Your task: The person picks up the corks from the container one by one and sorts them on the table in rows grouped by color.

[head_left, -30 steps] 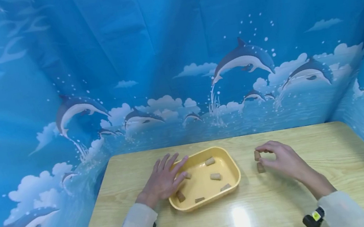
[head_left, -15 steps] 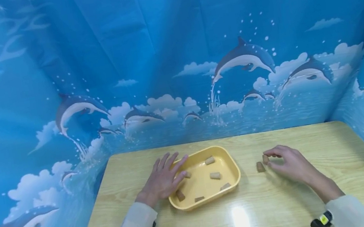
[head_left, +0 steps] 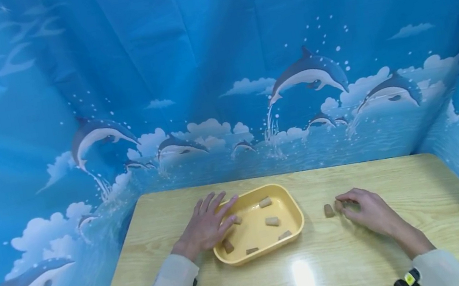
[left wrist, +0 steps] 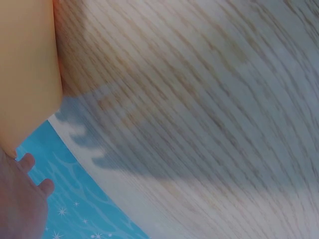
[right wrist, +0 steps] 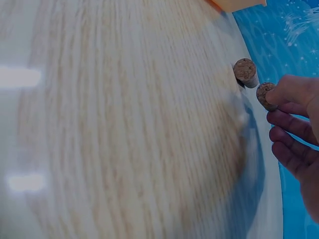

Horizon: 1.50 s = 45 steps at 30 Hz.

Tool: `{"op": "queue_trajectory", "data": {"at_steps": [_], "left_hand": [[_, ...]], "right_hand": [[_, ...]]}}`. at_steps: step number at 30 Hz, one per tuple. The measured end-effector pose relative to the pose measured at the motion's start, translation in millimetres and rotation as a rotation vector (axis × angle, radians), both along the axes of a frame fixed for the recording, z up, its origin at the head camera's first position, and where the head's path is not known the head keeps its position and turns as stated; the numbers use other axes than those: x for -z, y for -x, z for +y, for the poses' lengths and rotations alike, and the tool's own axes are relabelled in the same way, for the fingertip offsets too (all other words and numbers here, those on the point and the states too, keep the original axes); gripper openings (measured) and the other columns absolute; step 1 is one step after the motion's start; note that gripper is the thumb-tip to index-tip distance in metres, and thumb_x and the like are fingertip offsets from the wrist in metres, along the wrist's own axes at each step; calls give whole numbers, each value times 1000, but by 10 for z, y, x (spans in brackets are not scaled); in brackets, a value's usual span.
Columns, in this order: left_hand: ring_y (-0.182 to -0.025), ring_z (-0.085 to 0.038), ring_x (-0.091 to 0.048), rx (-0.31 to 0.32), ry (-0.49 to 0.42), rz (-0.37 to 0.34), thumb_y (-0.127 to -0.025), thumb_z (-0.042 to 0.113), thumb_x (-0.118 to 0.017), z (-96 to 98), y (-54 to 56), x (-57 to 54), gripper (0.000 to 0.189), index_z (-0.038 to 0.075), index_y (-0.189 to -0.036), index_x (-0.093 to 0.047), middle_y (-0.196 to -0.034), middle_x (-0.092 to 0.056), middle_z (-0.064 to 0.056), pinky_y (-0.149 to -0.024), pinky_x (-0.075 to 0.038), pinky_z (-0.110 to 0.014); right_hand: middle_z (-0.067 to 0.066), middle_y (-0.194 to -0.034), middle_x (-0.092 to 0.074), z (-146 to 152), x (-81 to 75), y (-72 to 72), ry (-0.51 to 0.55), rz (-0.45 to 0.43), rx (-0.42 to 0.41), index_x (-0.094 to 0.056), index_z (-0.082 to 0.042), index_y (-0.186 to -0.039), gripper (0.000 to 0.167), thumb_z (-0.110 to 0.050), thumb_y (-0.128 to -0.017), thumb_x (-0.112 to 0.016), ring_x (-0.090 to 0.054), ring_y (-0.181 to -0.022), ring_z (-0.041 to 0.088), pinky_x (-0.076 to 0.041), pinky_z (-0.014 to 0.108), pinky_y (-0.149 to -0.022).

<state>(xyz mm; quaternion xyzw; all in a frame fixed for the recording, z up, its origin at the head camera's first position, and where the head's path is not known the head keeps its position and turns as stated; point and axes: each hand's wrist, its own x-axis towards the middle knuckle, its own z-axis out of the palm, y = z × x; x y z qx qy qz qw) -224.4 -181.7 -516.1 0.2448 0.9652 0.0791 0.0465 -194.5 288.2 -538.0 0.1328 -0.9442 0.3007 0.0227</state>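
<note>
My right hand (head_left: 369,210) pinches a small cork stopper (head_left: 338,206) between thumb and fingers, low over the table. Just left of it a second cork stopper (head_left: 328,210) stands on the wood; the right wrist view shows that standing cork (right wrist: 245,71) and the held cork (right wrist: 266,96) side by side. My left hand (head_left: 205,228) rests with spread fingers over the left rim of a yellow plastic tray (head_left: 293,203). Several corks lie inside the tray, such as one cork (head_left: 272,221) near its middle. The left hand partly hides another cork (head_left: 237,220).
The light wood-grain table (head_left: 253,285) has its far edge along a blue curtain (head_left: 207,65) printed with dolphins. A black wrist camera (head_left: 405,284) sits at the right sleeve. Bright glare marks the table's front middle.
My right hand has moved right and down with its cork, from above the standing cork to a spot beside it. The left hand and tray stay in place.
</note>
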Motion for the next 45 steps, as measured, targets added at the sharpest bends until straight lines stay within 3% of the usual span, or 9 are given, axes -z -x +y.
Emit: {"op": "queue_trajectory", "data": {"at_steps": [15, 45], "left_hand": [[-169, -42, -17, 5, -10, -2, -116, 61, -32, 7, -17, -22, 65, 37, -175, -22, -183, -21, -8, -135, -17, -69], [-169, -42, -17, -5, -5, -1, -116, 62, -31, 4, -13, -15, 65, 38, -175, -21, -183, -22, -8, -135, -17, -69]], "right_hand": [[15, -122, -76, 40, 95, 9, -40, -20, 3, -76, -2, -131, 36, -14, -97, -79, -72, -116, 42, -57, 66, -102], [14, -122, -75, 28, 116, 12, -30, -43, -4, -74, -1, -133, 39, -11, -96, -80, -71, -116, 39, -59, 63, -101]]}}
